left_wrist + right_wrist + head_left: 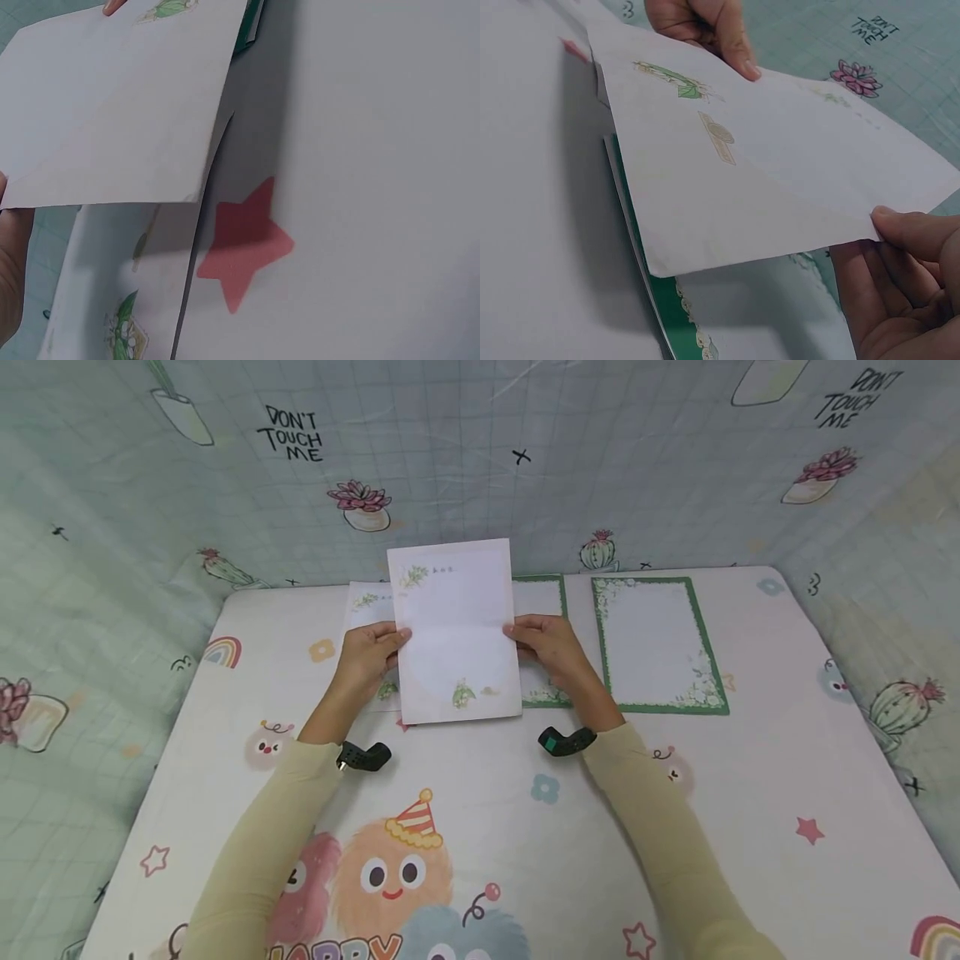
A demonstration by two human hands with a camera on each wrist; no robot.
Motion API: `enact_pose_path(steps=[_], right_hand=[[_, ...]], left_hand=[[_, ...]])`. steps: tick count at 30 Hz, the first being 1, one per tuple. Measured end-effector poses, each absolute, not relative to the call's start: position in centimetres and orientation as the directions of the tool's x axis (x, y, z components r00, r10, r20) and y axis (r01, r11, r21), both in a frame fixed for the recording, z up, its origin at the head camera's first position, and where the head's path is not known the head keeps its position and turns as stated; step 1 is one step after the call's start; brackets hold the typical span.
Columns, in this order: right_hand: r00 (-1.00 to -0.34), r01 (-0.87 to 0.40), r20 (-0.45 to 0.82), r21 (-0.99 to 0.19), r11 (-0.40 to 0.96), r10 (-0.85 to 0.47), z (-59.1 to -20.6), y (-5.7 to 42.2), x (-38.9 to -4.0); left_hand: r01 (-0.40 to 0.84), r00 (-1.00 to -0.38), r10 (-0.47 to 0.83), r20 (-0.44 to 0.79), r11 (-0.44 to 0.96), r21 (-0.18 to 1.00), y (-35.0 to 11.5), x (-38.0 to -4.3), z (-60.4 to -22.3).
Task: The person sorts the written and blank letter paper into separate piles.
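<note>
A white sheet of paper (456, 631) with small green plant prints is held up off the table, tilted toward the head view. My left hand (365, 664) pinches its left edge, thumb in front and fingers behind. On the opposite edge my right hand (553, 647) pinches it the same way; the right wrist view shows that thumb (911, 229) on top of the paper. Beneath lies a similar plant-printed sheet (367, 602), partly covered. A green-bordered sheet (543, 681) is also partly hidden behind the held paper and right hand.
Another green-bordered sheet (652, 643) lies flat at the right, apart from the others. The table (720, 877) wears a white cloth printed with cartoon figures and stars. A patterned curtain (465, 410) hangs behind and at both sides.
</note>
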State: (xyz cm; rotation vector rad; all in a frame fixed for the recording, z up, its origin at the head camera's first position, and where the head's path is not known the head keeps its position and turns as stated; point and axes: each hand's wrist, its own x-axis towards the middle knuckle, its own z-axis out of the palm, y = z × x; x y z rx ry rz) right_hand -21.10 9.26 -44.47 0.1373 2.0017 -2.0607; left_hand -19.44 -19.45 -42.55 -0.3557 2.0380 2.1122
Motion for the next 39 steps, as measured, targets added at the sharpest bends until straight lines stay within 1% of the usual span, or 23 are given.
enact_pose_path(steps=[3,7,9,21,27,30,39], right_hand=[[-0.963,0.233,-0.229,-0.973,-0.010,-0.144,-44.6,9.1,-21.0],[-0.964,0.213,-0.208,-0.977,-0.014,-0.166,-44.8,8.9,-21.0],[-0.963,0.217,-0.211,-0.976,-0.016,-0.169,-44.9,8.8,-21.0],[-0.958,0.226,-0.219,-0.974,-0.015,-0.186,-44.8,7.5,-20.9],[-0.953,0.218,-0.213,-0.976,0.003,-0.215,-45.3,6.6,-20.7],[-0.950,0.224,-0.216,-0.975,-0.010,-0.227,-45.4,6.1,-20.6],[-0.955,0.202,-0.195,-0.979,-0.006,-0.221,-45.6,4.8,-20.6]], left_hand=[[-0.298,-0.953,-0.037,-0.300,-0.057,0.953,-19.6,-19.3,-42.7],[-0.300,-0.952,-0.043,-0.301,-0.033,0.953,-19.8,-19.2,-42.7],[-0.302,-0.952,-0.044,-0.303,-0.017,0.953,-19.9,-19.1,-42.8],[-0.304,-0.952,-0.027,-0.304,-0.021,0.953,-21.5,-18.8,-42.7],[-0.321,-0.946,-0.056,-0.318,0.052,0.946,-22.7,-19.0,-42.4],[-0.332,-0.943,-0.059,-0.328,0.083,0.940,-23.4,-19.1,-42.3],[-0.359,-0.933,-0.044,-0.356,0.103,0.928,-25.0,-19.3,-42.5]])
